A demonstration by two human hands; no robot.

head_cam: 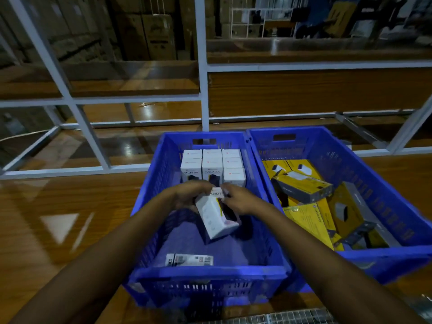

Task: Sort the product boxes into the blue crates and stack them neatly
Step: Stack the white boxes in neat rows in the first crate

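Head view: left hand [189,195] and right hand [243,199] pinch the far end of a tilted white cardboard box [216,218], long axis aimed at stacked white boxes [212,163] just beyond.

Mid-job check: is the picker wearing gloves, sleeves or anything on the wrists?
No gloves: the left hand and right hand are both bare. The left forearm and right forearm are bare too, with no sleeve in view. No watch, band or ring shows, though the picture is somewhat blurred.
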